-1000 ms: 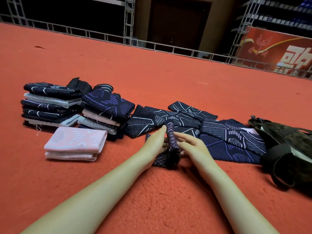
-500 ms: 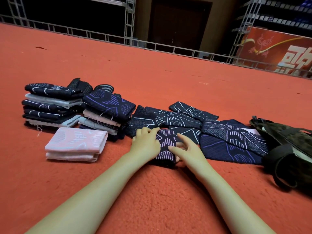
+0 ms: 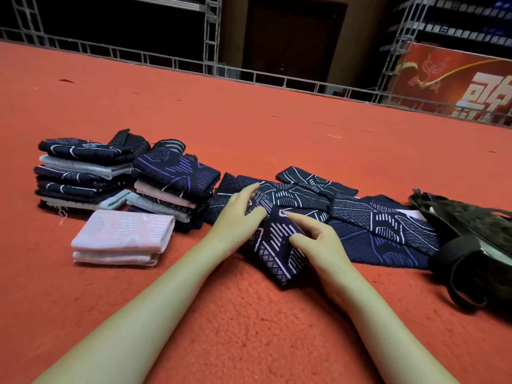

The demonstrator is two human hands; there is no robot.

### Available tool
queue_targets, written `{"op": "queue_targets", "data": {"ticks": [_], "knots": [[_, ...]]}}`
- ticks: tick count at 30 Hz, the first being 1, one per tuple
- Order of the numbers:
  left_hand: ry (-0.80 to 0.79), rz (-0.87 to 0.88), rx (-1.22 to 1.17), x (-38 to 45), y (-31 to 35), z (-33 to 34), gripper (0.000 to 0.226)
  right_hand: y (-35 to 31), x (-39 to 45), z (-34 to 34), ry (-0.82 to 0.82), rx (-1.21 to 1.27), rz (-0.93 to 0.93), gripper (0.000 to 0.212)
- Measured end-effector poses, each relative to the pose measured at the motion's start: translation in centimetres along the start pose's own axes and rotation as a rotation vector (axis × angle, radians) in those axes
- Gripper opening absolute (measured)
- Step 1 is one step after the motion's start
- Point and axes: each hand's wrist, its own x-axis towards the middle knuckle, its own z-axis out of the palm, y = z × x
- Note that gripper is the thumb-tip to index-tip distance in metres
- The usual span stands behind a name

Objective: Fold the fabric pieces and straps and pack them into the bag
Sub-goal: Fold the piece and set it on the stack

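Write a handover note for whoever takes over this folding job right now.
Left hand: open, fingers flat on the dark patterned piece being folded.
Right hand: open, fingertips pressing the same piece.
Done: two stacks of folded pieces at far left, a folded pink pile in front of them.
Left: finish this fold, fold the flat navy pieces on the right, then pack everything into the dark bag at far right; nothing visibly packed yet.

Both forearms reach forward, left hand [image 3: 238,214] and right hand [image 3: 318,239] fingers extended.
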Motion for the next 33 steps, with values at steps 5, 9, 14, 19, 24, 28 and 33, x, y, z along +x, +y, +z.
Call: {"op": "queue_targets", "data": {"ticks": [5, 9, 14, 19, 24, 28, 33], "knots": [[-0.153, 0.081, -0.037, -0.6, -0.2, -0.3, 0.044, -0.2, -0.3, -0.5, -0.030, -0.057, -0.082, 0.050], [-0.112, 0.156, 0.053, -0.5, -0.6, 0.1, 0.027, 0.4, 0.1, -0.6, 0.019, -0.148, -0.100, 0.051], [0.050, 0.209, 0.028, -0.6, -0.4, 0.3, 0.020, 1.8, 0.8, -0.8, 0.119, -0.149, 0.024, 0.056], [0.137, 0.242, 0.058, -0.5, -0.9, 0.2, 0.020, 2.7, 0.5, 0.1, 0.139, -0.002, 0.092, 0.055], [0.070, 0.095, 0.089, -1.2, -2.6, 0.1, 0.024, 2.6, -0.2, 0.8, 0.235, -0.065, 0.010, 0.042], [0.061, 0.027, 0.087, -3.2, -1.6, -0.1, 0.031, 1.4, -1.2, 1.4, 0.278, -0.104, 0.039, 0.033], [0.145, 0.081, 0.122, -6.9, -1.1, -5.0, 0.032, -1.5, -2.8, 5.1, 0.215, 0.031, 0.151, 0.035]]}}
